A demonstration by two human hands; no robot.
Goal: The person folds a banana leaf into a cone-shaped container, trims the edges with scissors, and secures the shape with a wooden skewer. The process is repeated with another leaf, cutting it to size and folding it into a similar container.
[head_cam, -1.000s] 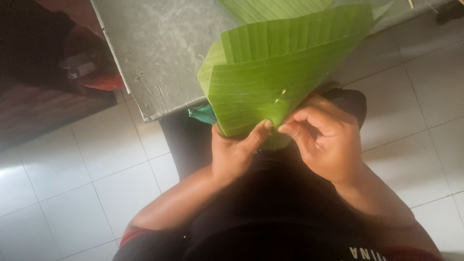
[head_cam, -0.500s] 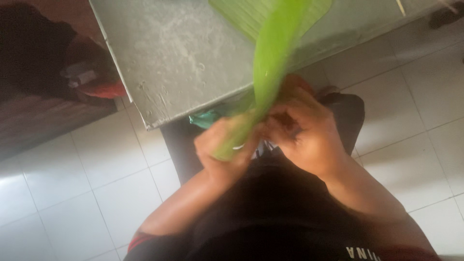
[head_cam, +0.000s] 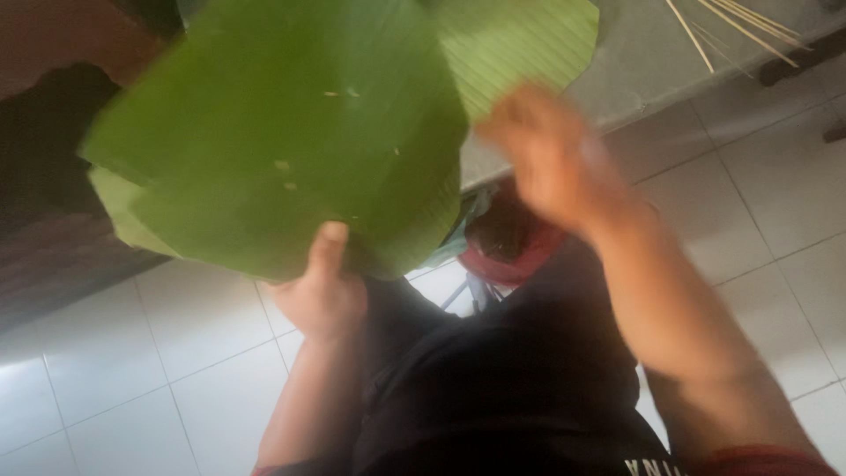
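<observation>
A broad green leaf (head_cam: 282,150) is pinched at its lower edge by the raised left hand (head_cam: 322,295), thumb on top. The blurred right hand (head_cam: 551,154) is lifted beside it, fingers loosely apart, holding nothing.

The leaf (head_cam: 282,141), pinched into a thin fold by both hands half a second ago, is now spread wide and flat and held by the left hand (head_cam: 322,295) only; the right hand (head_cam: 551,154) has been lifted off, blurred
</observation>
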